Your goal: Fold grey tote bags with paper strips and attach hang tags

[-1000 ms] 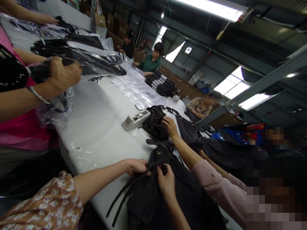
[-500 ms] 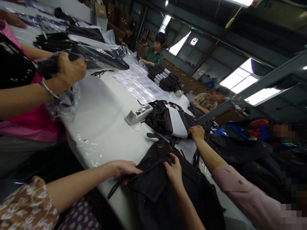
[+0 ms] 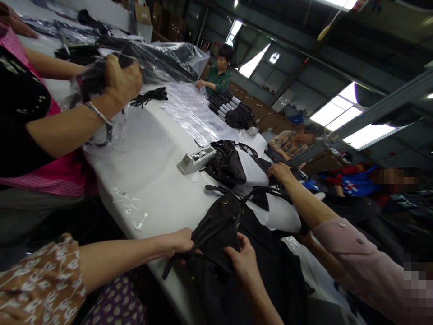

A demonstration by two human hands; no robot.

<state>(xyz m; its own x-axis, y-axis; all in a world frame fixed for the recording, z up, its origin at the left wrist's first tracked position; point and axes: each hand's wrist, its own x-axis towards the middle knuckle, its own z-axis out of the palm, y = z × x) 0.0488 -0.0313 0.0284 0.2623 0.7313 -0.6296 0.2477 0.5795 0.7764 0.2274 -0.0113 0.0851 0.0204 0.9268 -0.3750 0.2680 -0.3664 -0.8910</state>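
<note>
A black fabric bag (image 3: 277,266) with a flap, dark straps and a round brass-coloured fitting lies at the near edge of the white table. My left hand (image 3: 181,243) is closed around a strap and the fabric at the bag's left side; its fingertips are partly hidden. On the flap's edge, my right hand (image 3: 244,259) pinches the cloth between thumb and fingers. Just beyond is another black bag (image 3: 225,164) wrapped with a white band (image 3: 252,169). A co-worker's hand (image 3: 280,172) in a pink sleeve reaches over beside it.
A grey tape dispenser (image 3: 196,160) stands on the table (image 3: 145,153), with tape scraps (image 3: 140,221) near its edge. At left, a co-worker's braceleted hand (image 3: 123,79) grips a black item in clear plastic (image 3: 169,58). Banded black bags (image 3: 232,108) are stacked farther back.
My right hand has shifted slightly down along the flap, and the flap is bunched more. White sheeting now shows beneath the pink-sleeved arm. The left co-worker's hand moved right with the plastic-covered item.
</note>
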